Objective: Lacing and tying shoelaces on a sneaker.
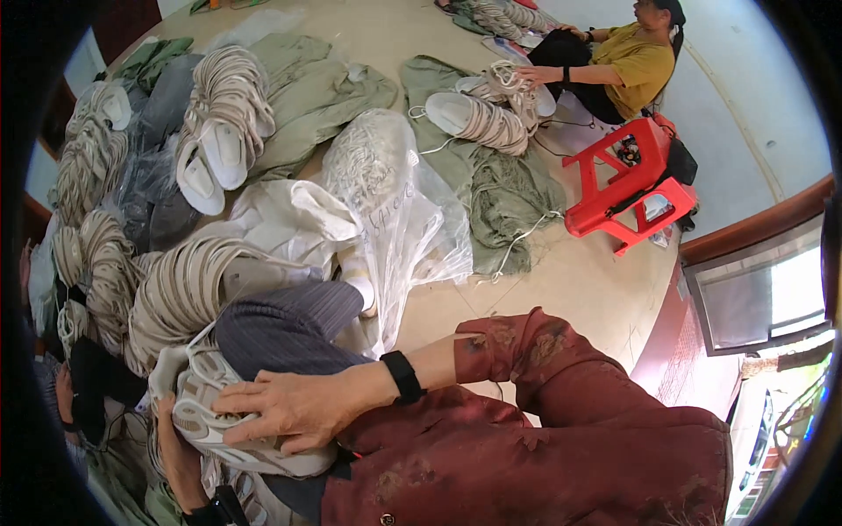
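A bundle of white and beige shoe uppers (215, 430) with strap-like bands rests against my lap at the lower left. My right hand (294, 410) grips it from above, its fingers slightly apart and bent over the bands. At the bundle's left edge, my left hand (167, 421) holds on from the side; part of its fingers is hidden behind the uppers. Just beyond, a long nested stack of similar beige uppers (180, 294) lies beside my dark striped trouser leg (285, 320).
More nested stacks of uppers (230, 114) lie along the left. A clear plastic bag of white laces (373, 162) stands ahead, near green cloth (307, 88). A red stool (627, 188) lies tipped at the right. Another person (627, 74) sits at far right, handling uppers (491, 123).
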{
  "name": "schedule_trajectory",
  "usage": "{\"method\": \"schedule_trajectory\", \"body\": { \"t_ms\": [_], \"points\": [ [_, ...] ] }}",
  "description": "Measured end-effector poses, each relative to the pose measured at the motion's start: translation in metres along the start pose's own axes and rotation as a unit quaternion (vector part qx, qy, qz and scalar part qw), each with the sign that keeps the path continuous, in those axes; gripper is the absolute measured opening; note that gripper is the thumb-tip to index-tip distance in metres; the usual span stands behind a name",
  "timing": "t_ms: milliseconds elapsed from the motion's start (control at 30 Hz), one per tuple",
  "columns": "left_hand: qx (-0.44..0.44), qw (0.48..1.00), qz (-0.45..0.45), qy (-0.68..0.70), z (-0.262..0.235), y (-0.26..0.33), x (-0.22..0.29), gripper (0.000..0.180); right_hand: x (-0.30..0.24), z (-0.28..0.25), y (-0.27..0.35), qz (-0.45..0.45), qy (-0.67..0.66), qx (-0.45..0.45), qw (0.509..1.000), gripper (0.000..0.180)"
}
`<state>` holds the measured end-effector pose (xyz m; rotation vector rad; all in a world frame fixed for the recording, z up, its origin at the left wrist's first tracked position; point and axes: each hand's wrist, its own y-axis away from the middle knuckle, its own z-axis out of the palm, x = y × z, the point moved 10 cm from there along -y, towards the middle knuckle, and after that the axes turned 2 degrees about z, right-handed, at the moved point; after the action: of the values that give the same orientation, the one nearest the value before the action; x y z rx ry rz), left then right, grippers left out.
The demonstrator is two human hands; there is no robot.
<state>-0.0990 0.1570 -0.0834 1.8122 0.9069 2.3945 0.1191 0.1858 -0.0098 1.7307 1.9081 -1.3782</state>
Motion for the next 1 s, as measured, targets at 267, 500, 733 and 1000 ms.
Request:
{"method": "schedule_trajectory", "body": {
  "t_ms": [267, 500, 733, 1000],
  "points": [
    [-0.003, 0.998, -0.032, 0.057, -0.015, 0.002, -0.013, 0.045, 0.019, -0.025, 0.003, -0.004, -0.125, 0.129, 0.984, 0.065],
    [0.049, 0.995, -0.040, 0.082, -0.011, -0.004, -0.027, 0.035, 0.071, -0.046, 0.018, 0.228, -0.136, 0.151, 0.952, 0.032],
    [0.027, 0.997, -0.010, 0.069, -0.023, 0.005, -0.028, 0.038, 0.061, -0.027, -0.002, 0.239, -0.167, 0.094, 0.952, 0.029],
    [0.039, 0.996, 0.005, 0.075, -0.035, -0.003, -0.031, 0.041, 0.057, -0.030, -0.034, 0.266, -0.116, -0.016, 0.957, 0.043]
  ]
}}
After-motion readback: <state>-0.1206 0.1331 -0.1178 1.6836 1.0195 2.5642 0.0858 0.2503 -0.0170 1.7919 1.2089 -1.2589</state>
